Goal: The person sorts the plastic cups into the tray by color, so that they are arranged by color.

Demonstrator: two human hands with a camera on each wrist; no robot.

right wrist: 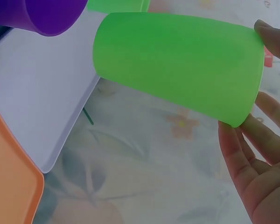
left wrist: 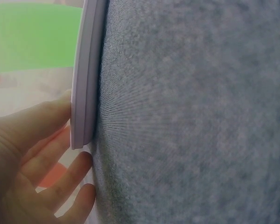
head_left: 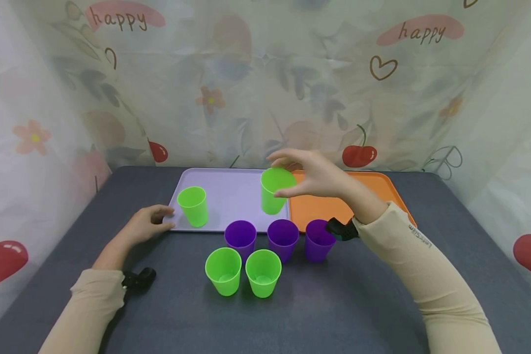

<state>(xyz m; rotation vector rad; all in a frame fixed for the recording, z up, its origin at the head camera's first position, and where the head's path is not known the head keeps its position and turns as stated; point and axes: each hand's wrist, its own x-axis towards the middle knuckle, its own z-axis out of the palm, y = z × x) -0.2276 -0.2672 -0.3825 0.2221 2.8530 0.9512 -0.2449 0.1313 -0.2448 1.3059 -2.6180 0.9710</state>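
Right hand (head_left: 311,172) pinches a bright-green tapered plastic cup (head_left: 270,199)
Thumb and fingers clamp its rim; the left hand (head_left: 143,226), fingers apart, touches a lavender rectangular tray (head_left: 234,194).

Orange tray (head_left: 320,209) seemingly free behind right hand (head_left: 314,172) and purple cup (head_left: 317,247)

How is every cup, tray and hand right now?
Right hand: holding one green cup near its rim
Held green cup: upright
Left hand: touching the edge of the lilac tray
Lilac tray: flat
Green cup at the tray's left: upright
Two front green cups: upright
Three purple cups: upright
Orange tray: flat, beside the lilac one
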